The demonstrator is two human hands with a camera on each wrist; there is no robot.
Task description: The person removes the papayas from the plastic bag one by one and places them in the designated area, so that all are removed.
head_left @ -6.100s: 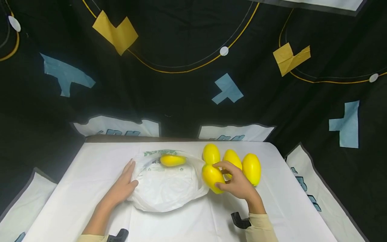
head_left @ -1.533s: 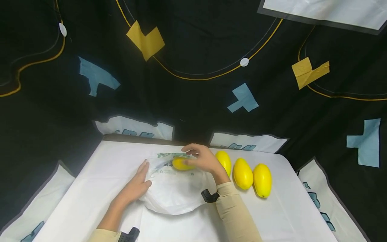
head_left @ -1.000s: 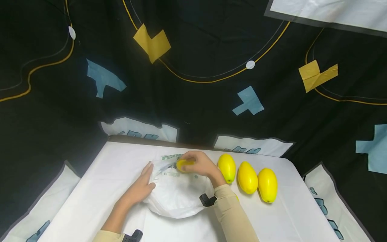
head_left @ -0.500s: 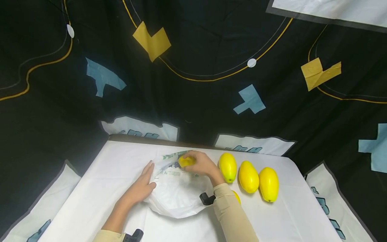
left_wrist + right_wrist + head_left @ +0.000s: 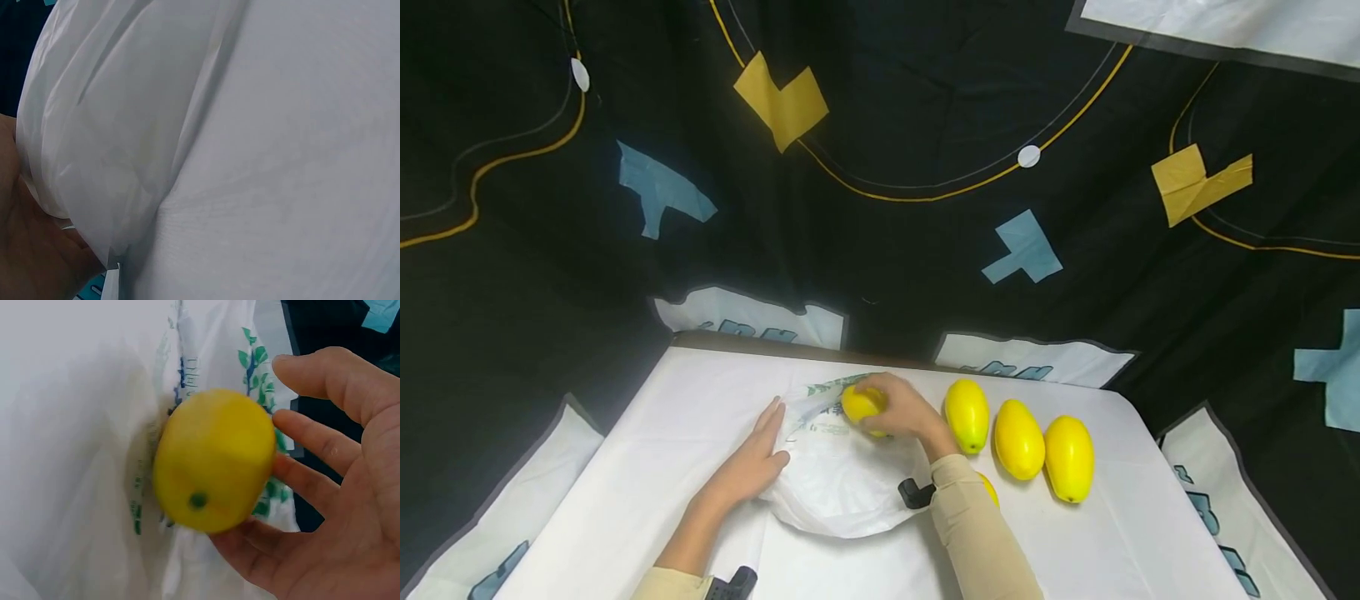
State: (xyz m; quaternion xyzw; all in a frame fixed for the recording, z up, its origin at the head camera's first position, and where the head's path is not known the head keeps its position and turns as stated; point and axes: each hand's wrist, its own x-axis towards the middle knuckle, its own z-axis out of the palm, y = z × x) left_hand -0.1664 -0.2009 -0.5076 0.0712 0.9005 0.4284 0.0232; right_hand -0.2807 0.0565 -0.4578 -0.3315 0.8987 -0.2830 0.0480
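Observation:
A white plastic bag with green print lies on the white-covered table, its mouth spread out. My left hand rests against the bag's left side, fingers straight; in the left wrist view the bag's film bulges beside the palm. Over the printed part of the bag, my right hand grips a yellow oval fruit. In the right wrist view that fruit shows a green stem spot, with fingertips along its side and a digit beneath it; one digit stands clear.
Three more yellow fruits stand in a row to the right: a left one, a middle one and a right one. Another fruit peeks out behind the right sleeve. A dark curtain hangs behind the table.
The right hand has left the fruit beside the bag, reached over the bag and taken hold of the fruit there, which it has turned. The left hand stays at the bag.

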